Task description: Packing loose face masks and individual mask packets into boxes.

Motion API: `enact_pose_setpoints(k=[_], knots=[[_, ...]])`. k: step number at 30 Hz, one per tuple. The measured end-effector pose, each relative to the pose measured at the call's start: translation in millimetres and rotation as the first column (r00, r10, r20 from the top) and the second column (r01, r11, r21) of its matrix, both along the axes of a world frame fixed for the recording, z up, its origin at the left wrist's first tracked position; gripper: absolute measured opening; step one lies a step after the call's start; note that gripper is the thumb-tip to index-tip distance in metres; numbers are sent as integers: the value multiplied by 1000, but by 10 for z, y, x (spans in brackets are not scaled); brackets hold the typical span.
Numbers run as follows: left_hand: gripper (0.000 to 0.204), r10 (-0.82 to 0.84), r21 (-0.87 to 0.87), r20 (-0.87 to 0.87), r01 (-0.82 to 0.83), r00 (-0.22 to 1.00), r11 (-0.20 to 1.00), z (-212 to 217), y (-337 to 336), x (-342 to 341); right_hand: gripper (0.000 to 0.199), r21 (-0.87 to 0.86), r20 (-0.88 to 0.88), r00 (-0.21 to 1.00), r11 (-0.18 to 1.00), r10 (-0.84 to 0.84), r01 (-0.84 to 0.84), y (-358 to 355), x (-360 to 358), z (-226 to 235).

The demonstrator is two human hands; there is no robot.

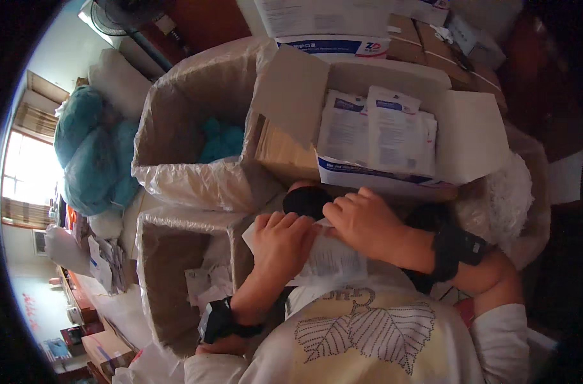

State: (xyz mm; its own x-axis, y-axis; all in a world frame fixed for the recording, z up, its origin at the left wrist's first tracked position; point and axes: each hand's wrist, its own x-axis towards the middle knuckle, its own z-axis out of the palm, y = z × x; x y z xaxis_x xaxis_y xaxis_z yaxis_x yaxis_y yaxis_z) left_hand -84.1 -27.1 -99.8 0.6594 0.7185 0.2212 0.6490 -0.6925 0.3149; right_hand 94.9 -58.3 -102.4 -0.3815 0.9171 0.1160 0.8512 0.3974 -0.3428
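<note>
Both hands meet in front of my chest at the top edge of a white printed packet (333,261). My left hand (283,242) is closed, its fingers pinching the packet's edge. Close beside it, my right hand (362,217) also grips that edge with bent fingers. The packet hangs below the hands, partly covered by them. Just beyond them stands an open white carton (381,171) with a blue band, its flaps spread. Several similar white packets (393,128) stand upright in it.
A plastic-lined box (195,182) at the far left holds blue-green material (221,141). Nearer, another lined box (154,281) contains white packets. Big blue-green bags (90,153) are piled farther left. More cartons (330,19) stand at the back. A lined container with white material (509,198) is at right.
</note>
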Motion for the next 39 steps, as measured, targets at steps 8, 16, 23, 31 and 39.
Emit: enact_pose_setpoints(k=[8,16,23,31,39], knots=[[11,-45,-54,50,48,998,997,60,-89,-40,23,-136,-32,978,968,208,-211,90,57,109],[9,23,-567,345,189,938,802,-291,-120,-139,16,102,66,866,860,496,-500,32,69,49],[21,347,-900,358,220,867,377,-755,-261,-64,7,206,-31,764,752,644,-626,-221,2,-5],[24,216,-769,386,184,897,612,-798,-271,4,12,191,-220,810,838,544,-511,-498,191,-46],[24,77,-584,324,135,943,800,-481,-51,25,27,63,-175,974,989,141,-132,-359,112,-76]])
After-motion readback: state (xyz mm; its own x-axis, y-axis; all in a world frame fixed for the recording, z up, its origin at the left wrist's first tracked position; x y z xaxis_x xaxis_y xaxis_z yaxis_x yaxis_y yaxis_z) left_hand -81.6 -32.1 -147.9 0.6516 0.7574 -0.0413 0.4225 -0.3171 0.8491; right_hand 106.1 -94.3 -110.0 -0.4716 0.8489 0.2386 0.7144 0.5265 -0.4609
